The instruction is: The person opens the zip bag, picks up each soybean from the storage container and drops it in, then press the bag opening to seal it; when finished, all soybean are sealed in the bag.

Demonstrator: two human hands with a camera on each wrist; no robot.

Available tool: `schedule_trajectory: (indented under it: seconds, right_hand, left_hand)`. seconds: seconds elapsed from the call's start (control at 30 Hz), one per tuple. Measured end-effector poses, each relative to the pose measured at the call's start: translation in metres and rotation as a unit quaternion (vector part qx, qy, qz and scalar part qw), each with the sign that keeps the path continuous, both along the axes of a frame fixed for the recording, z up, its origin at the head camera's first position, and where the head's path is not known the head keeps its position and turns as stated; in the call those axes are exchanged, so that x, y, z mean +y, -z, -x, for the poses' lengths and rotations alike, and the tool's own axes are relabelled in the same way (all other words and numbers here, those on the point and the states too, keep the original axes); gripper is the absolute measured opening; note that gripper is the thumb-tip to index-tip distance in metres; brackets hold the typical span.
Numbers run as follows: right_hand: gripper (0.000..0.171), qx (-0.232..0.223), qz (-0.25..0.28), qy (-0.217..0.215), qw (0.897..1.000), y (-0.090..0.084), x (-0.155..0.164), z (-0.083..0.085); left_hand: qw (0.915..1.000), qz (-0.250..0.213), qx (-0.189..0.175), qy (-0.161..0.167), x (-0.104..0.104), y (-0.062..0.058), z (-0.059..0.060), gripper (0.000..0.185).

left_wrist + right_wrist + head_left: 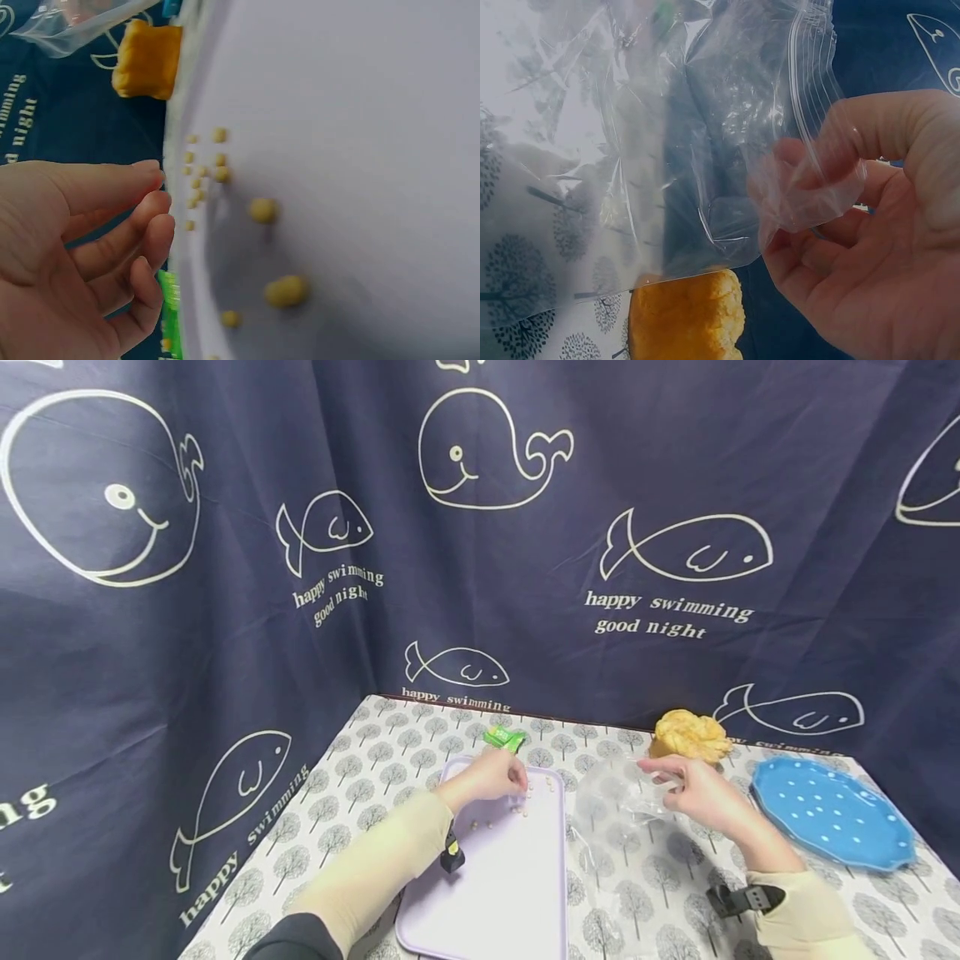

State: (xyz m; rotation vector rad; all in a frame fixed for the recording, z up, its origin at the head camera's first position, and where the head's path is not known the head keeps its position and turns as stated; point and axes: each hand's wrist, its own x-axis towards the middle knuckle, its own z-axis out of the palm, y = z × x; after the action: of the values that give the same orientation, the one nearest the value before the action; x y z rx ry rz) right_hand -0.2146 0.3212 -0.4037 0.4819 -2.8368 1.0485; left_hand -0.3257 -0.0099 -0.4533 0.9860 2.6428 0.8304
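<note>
My left hand (513,778) hovers over the far end of a lavender tray (517,893), fingers loosely curled and holding nothing. In the left wrist view the left hand (156,189) sits just off the tray (360,112), beside several small yellow pellets (262,210). The pellets (525,808) lie scattered near the tray's far edge. My right hand (663,774) pinches the edge of a clear zip bag (611,793) to the right of the tray. The right wrist view shows the right hand (832,187) with thumb and fingers on a corner of the bag (705,135).
A yellow spongy lump (690,735) lies at the table's back, behind the bag. A blue dotted plate (832,810) is at the right. A green packet (504,739) lies beyond the tray. A tree-print cloth (660,893) covers the table, and a navy curtain hangs close behind.
</note>
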Motion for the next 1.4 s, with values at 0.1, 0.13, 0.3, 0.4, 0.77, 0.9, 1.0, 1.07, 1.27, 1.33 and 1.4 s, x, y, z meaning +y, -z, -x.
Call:
schedule_trajectory:
  seconds: [0.1, 0.13, 0.3, 0.4, 0.77, 0.9, 1.0, 1.07, 1.27, 1.33, 1.4]
  right_hand:
    - [0.058, 0.001, -0.002, 0.005, 1.000, 0.000, 0.000, 0.000]
    - [0.058, 0.001, -0.003, 0.006, 1.000, 0.000, 0.000, 0.000]
    - [0.058, 0.004, -0.004, 0.012, 1.000, -0.004, -0.001, -0.002]
    - [0.058, 0.001, -0.003, 0.015, 1.000, -0.006, -0.002, -0.003]
    - [0.058, 0.004, 0.001, 0.011, 1.000, -0.004, -0.002, -0.002]
    - [0.059, 0.005, 0.005, 0.011, 1.000, -0.005, -0.002, -0.003]
    - [0.060, 0.000, 0.018, 0.013, 1.000, -0.004, -0.002, -0.004]
    - [0.059, -0.007, 0.040, 0.008, 0.999, -0.002, -0.001, -0.003]
    - [0.056, -0.013, 0.139, -0.022, 0.990, 0.007, 0.001, -0.004]
    - [0.056, -0.009, 0.166, -0.031, 0.986, 0.010, 0.002, -0.005]
    - [0.055, -0.008, 0.188, -0.037, 0.981, 0.013, 0.003, -0.006]
  left_hand:
    - [0.9999, 0.002, -0.006, 0.008, -0.003, 0.008, -0.001, 0.012]
    - [0.9999, 0.002, -0.007, 0.007, -0.004, 0.010, -0.002, 0.013]
    - [0.9998, 0.022, -0.001, 0.000, -0.005, 0.014, -0.005, 0.019]
    - [0.9993, 0.037, 0.004, -0.001, -0.004, 0.015, -0.006, 0.020]
    - [0.9989, -0.044, 0.007, -0.015, 0.004, -0.008, -0.004, 0.012]
    - [0.9931, -0.115, -0.015, -0.019, 0.024, -0.032, -0.005, 0.008]
    - [0.9866, -0.162, -0.023, -0.004, 0.043, -0.048, -0.008, 0.006]
    - [0.9832, -0.182, -0.017, 0.011, 0.056, -0.056, -0.011, 0.006]
    - [0.9829, -0.179, 0.004, 0.044, 0.086, -0.066, -0.019, 0.007]
    - [0.9851, -0.163, 0.015, 0.055, 0.093, -0.067, -0.022, 0.008]
    - [0.9862, -0.148, 0.030, 0.067, 0.097, -0.068, -0.024, 0.009]
